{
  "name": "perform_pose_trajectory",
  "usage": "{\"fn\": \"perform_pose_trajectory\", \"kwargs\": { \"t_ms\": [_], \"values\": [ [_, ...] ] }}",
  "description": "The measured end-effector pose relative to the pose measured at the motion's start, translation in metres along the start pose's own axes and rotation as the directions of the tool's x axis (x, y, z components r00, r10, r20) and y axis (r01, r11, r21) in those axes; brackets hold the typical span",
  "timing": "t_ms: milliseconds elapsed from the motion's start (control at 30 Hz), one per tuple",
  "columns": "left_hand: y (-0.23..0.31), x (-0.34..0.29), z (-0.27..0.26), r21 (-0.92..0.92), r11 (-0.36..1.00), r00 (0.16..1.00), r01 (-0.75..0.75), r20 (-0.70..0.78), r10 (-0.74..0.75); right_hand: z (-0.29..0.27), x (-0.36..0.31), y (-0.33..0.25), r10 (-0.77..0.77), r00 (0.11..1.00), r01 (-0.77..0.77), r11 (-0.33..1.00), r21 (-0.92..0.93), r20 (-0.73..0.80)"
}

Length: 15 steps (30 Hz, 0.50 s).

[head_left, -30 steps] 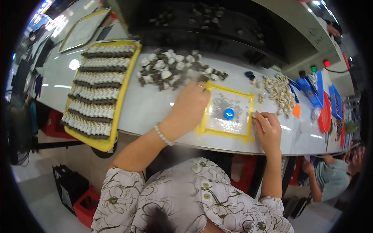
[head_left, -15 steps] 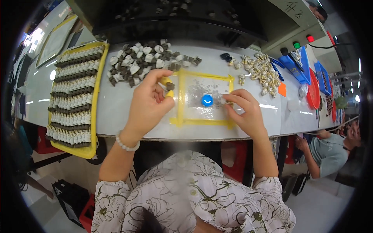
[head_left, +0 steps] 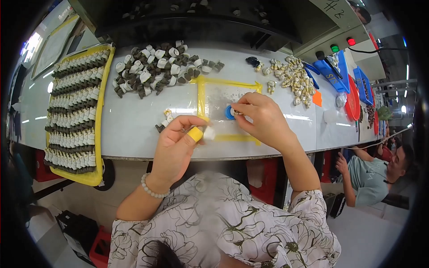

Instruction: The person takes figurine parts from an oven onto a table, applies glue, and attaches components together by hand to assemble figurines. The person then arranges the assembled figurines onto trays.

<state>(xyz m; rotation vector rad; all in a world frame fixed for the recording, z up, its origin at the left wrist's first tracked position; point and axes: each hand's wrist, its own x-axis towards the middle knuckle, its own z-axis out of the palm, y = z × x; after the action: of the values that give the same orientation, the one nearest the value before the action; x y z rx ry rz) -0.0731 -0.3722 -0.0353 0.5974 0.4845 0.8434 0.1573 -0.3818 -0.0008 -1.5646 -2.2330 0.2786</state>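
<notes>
My left hand [head_left: 176, 143], with yellow tape wrapped round its finger and thumb tips, is closed on a small white figure part [head_left: 208, 133], blurred by motion, near the front of the taped square. With thumb and fingers pinched, my right hand [head_left: 263, 119] holds a small white-and-gold figure part [head_left: 237, 113] at the round blue cap [head_left: 229, 112]. The cap is on a clear sheet [head_left: 214, 96] edged with yellow tape. Beyond my left hand a small figure [head_left: 168, 117] with a white-gold top and dark lower part lies on the table.
A heap of white-and-dark parts [head_left: 149, 67] lies at the back left, a heap of white-gold parts [head_left: 292, 78] at the back right. Rows of figures fill a yellow tray [head_left: 99, 147] at the left. Blue bins [head_left: 333, 76] stand right; another person [head_left: 368, 178] sits beyond.
My left hand has come down and nearer, now with a white part. My right hand has moved left to the blue cap. A small figure now lies left of the taped square.
</notes>
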Motion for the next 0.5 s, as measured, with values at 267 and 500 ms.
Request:
{"fn": "perform_pose_trajectory", "kwargs": {
  "t_ms": [267, 500],
  "values": [
    [-0.019, 0.004, 0.002, -0.052, 0.998, 0.997, 0.038, -0.069, -0.042, 0.007, -0.018, -0.003, 0.283, 0.958, -0.225, 0.846, 0.483, -0.048],
    [-0.026, 0.007, 0.003, -0.047, 0.999, 0.996, 0.021, -0.086, -0.025, 0.011, -0.028, -0.016, 0.259, 0.963, -0.14, 0.72, 0.679, -0.077]
  ]
}}
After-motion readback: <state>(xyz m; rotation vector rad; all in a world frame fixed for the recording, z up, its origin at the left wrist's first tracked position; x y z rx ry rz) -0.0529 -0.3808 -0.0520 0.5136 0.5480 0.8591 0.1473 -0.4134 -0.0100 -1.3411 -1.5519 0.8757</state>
